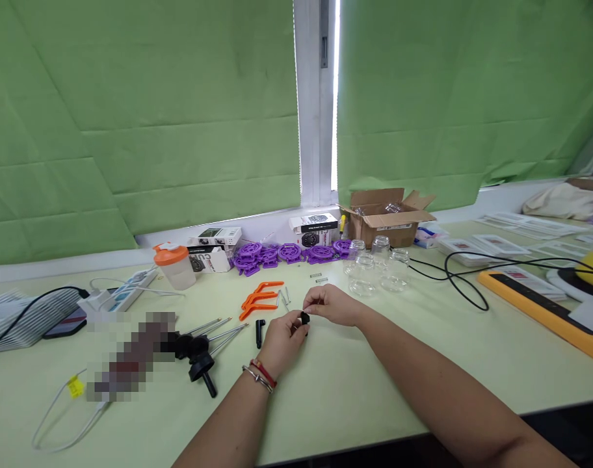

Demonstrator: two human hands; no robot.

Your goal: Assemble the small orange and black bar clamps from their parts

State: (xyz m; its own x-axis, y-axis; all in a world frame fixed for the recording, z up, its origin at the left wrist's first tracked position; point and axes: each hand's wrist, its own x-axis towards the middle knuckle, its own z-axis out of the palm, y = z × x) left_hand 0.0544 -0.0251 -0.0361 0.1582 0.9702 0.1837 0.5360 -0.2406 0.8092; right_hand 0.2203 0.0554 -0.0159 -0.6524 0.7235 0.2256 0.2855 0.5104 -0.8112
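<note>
My left hand point(283, 338) is closed around a small black part point(305, 318), most of it hidden by the fingers. Right at that part's top, the fingertips of my right hand point(331, 304) are pinched together; what they hold, if anything, is too small to make out. Left of my hands lie orange plastic pieces point(260, 300), and a few thin metal pins point(287, 296) are beside them. A short black piece with a bent end point(259, 333) rests near my left wrist. Further left are black round parts with metal rods point(201, 365). Two small springs point(320, 281) lie beyond my right hand.
Purple plastic rings point(290, 252) line the back, near printed boxes point(313, 229) and an open carton point(391, 221). Several glass jars point(362, 276) stand right of centre. An orange-lidded cup point(178, 268) and power strip point(134, 289) are left; a black cable point(452, 276) crosses the right.
</note>
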